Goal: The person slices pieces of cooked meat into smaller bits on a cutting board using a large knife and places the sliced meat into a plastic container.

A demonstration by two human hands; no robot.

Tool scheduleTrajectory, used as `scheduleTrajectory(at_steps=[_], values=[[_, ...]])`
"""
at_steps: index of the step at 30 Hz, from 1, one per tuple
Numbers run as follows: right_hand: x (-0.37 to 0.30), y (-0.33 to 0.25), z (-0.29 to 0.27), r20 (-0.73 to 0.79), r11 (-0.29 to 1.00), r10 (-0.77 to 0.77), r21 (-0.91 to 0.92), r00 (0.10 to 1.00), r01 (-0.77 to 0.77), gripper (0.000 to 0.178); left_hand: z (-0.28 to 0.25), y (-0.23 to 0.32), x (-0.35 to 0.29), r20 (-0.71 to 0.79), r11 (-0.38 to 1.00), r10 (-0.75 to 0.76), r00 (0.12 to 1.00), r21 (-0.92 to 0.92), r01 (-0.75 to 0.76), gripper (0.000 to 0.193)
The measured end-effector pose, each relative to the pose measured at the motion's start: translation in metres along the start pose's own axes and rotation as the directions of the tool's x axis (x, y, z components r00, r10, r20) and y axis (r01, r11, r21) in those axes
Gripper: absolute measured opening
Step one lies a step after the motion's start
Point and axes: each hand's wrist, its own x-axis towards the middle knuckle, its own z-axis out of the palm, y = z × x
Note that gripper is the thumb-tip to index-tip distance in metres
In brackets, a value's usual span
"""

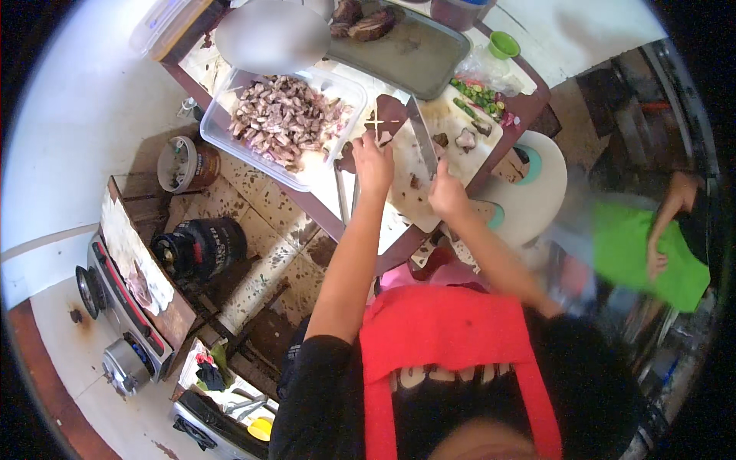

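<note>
My right hand (448,193) is wrapped round the handle of a large kitchen knife (423,138), its broad blade pointing away over a pale cutting board (414,201). Just left of the blade, my left hand (374,165) has its fingers bent together on a small piece of meat (386,138), mostly covered by the fingertips. Scraps of meat (464,139) lie on the board right of the knife. Chopped green chillies (479,93) and reddish bits are heaped at its far right corner. Beside my left hand stands a clear plastic tub (213,132) full of chopped meat (284,115).
A grey tray (406,54) at the back holds large browned meat pieces (373,24). A green cup (504,44) stands at the far right. Below the table are a white stool (548,180), a bucket (178,165) and a black gas cylinder (201,247). Another person's hand (657,261) rests by green cloth.
</note>
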Motion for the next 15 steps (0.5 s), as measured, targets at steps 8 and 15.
scheduleTrajectory(at_steps=[8,15], values=[[-0.020,-0.023,-0.009,0.182,0.990,0.123,-0.097,0.976,-0.107,0.032,0.037,-0.025,0.037,0.232,0.982,-0.034,0.972,0.187,-0.010,0.026],[-0.006,0.015,-0.024,-0.094,0.984,0.145,0.119,0.985,-0.133,0.026,0.039,-0.004,0.049,0.239,0.995,-0.092,0.967,0.057,0.080,0.017]])
